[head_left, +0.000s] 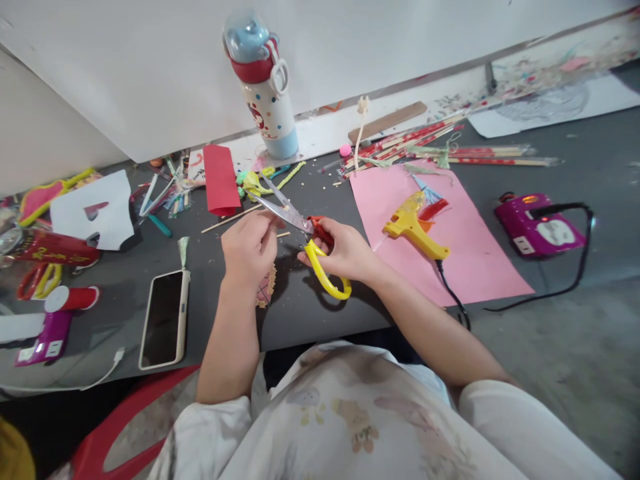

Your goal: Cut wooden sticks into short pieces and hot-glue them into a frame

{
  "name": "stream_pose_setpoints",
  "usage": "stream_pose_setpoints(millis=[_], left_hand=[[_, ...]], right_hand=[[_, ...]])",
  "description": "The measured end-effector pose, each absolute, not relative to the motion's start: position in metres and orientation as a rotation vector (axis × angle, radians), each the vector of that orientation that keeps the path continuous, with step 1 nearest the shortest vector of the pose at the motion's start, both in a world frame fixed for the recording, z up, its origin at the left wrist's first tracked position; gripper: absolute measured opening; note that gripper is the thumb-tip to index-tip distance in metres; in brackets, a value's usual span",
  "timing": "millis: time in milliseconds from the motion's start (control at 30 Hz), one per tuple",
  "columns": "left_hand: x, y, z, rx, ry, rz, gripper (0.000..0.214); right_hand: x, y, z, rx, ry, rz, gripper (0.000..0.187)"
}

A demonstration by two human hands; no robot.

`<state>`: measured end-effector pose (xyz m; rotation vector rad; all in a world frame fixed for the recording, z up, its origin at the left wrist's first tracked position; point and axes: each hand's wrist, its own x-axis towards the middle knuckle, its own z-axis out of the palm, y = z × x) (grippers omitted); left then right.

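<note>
The left hand (250,247)'s grip is pinched closed (on what, the view hardly tells) beside the spread scissors (306,227), whose blades need steering clear of its fingers; the right hand (345,250) grips their handles above the counter (305,317).

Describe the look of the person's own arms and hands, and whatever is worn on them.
The left hand and right hand are bare, with no gloves, rings or watch visible. Both forearms are uncovered. Loose white fabric sleeves end around the elbows, part of a white shirt printed across the front with faded, muted-coloured figures.
</note>
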<state>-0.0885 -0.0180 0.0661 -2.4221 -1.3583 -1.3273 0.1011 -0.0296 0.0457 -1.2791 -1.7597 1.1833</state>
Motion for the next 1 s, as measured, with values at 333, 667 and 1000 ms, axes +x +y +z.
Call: stream_pose_setpoints(millis=[333,667,1000], left_hand=[[-0.087,-0.016,0.070,-2.424,-1.484,-1.307,0.019],[-0.088,-0.011,0.073,-2.472,-1.706,-2.439,0.043],[-0.076,-0.014,0.085,-2.004,-1.838,-3.127,0.066]], right_hand=[[0.103,-0.028,0.043,-1.360,-1.736,1.197,0.028],[0.103,-0.028,0.041,-1.487,-1.774,0.926,0.025],[0.091,-0.035,0.040,-1.525,-1.925,0.513,0.030]])
